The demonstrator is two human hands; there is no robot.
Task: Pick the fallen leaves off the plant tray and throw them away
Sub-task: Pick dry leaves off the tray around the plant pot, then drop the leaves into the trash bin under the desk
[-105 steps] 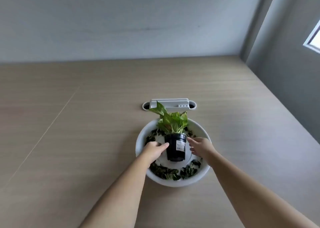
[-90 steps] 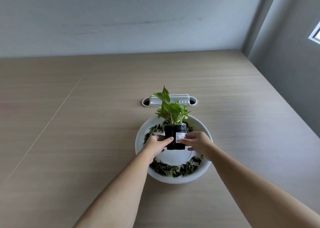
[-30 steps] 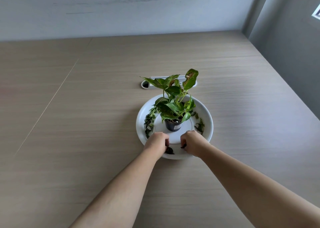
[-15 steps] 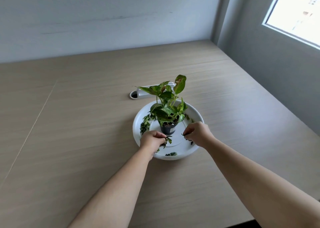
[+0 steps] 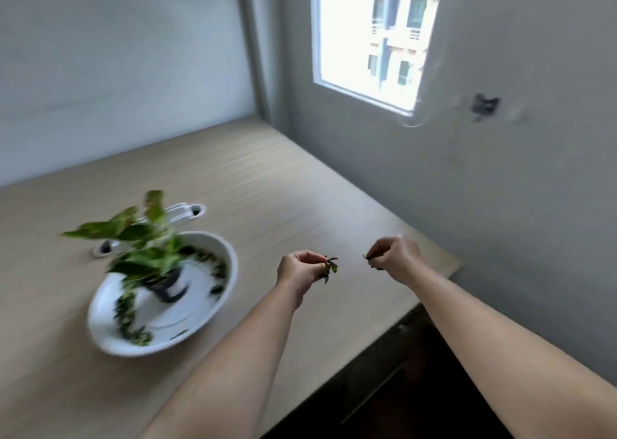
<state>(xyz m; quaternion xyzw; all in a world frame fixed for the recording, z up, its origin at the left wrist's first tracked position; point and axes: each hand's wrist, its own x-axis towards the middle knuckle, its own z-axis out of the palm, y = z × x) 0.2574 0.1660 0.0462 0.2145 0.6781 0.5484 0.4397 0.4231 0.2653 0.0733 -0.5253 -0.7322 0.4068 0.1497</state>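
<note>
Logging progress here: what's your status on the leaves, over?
Left hand pinching leaves, right hand pinching a scrap, both over the table. More leaves in the tray. No bin in view.

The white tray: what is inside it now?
Inside the white tray stands a potted plant, with dark fallen leaves along the inner edge. The plant's foliage hides part of the floor, and blur hides the leaf count.

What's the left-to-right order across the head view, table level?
Tray with plant → left hand pinching leaves → right hand pinching a leaf → table's right edge.
</note>
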